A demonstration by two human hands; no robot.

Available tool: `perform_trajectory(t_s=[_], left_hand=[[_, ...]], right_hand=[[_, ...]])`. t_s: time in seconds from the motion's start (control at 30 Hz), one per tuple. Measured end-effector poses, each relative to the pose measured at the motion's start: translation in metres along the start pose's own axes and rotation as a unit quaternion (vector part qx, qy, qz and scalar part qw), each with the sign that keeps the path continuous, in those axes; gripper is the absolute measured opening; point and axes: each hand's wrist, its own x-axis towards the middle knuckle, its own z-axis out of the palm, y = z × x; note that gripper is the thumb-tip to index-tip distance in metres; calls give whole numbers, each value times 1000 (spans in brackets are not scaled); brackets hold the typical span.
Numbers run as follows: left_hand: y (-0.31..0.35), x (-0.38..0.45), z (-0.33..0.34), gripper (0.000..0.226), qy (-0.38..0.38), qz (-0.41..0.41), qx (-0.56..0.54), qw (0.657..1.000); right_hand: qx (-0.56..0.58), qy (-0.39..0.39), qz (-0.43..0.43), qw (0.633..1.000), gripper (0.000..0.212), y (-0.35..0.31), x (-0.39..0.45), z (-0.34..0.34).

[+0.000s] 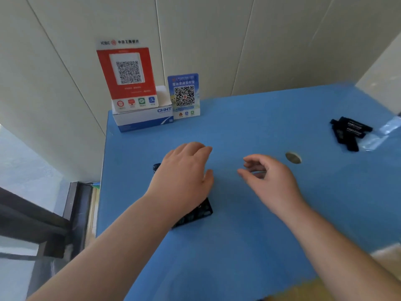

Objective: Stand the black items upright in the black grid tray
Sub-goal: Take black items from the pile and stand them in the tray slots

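left hand (184, 177): centre-left of frame, palm down, fingers straight and together, lying over the black grid tray; grip released, nothing pinched. Contact with the tray hidden under the palm, cannot tell.
right hand (269, 177): centre of frame, just right of the left hand, above bare cloth; fingers loosely curled, thumb and forefinger tips apart; grip empty.
black grid tray (196, 212): centre-left, mostly hidden by the left hand and wrist; only its lower right corner shows below the hand, plus a small black bit at the hand's left edge. Cells blurred, contents not readable.
black items (350, 132): right edge of frame, a loose pile of short black bars lying flat and crossed, white lettering on two; well apart from tray and both hands.
clear plastic bag (382, 135): right edge, flat, under and beside the pile.
round metal disc (293, 157): right of centre, flat on the cloth, near the right hand's fingertips, not touching.
desk (249, 246): covered in blue cloth, fills centre and lower right.
white CHNT box (143, 120): upper left of the cloth, at the back corner.
red QR sign (127, 74): upper left, standing on the box, leaning on the wall.
blue QR sign (184, 95): upper centre-left, upright just right of the box.
wall (260, 40): pale panels, top of frame.
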Motion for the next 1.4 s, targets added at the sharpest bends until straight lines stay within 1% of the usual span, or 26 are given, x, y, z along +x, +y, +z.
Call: perform_trajectory(t_s=[0.07, 0.13, 0.27, 0.4, 0.57, 0.7, 0.93, 1.17, 1.4], left_hand=[[16, 4, 5, 51, 5, 37, 12, 999], [34, 7, 12, 50, 8, 60, 23, 998], [71, 5, 25, 51, -6, 77, 38, 996], [121, 2, 36, 53, -18, 97, 56, 994], [194, -8, 53, 55, -34, 121, 73, 989], [248, -15, 70, 58, -29, 120, 55, 991], [325, -19, 98, 58, -37, 109, 34, 993], [362, 7, 119, 57, -45, 111, 32, 992], [389, 72, 144, 55, -44, 119, 5, 992]], right_hand=[[-56, 32, -24, 998, 26, 6, -9, -23], [-135, 41, -38, 989, 28, 13, -20, -48], [-246, 31, -6, 969, 40, 29, -48, -98], [-301, 39, 21, 953, 49, 46, -75, -145], [-318, 53, 52, 945, 53, 71, -116, -209], [-320, 62, 66, 943, 53, 99, -147, -258], [-336, 67, 56, 938, 51, 134, -171, -325], [-334, 65, 73, 937, 49, 164, -156, -359], [-342, 52, 64, 936, 49, 191, -96, -381]])
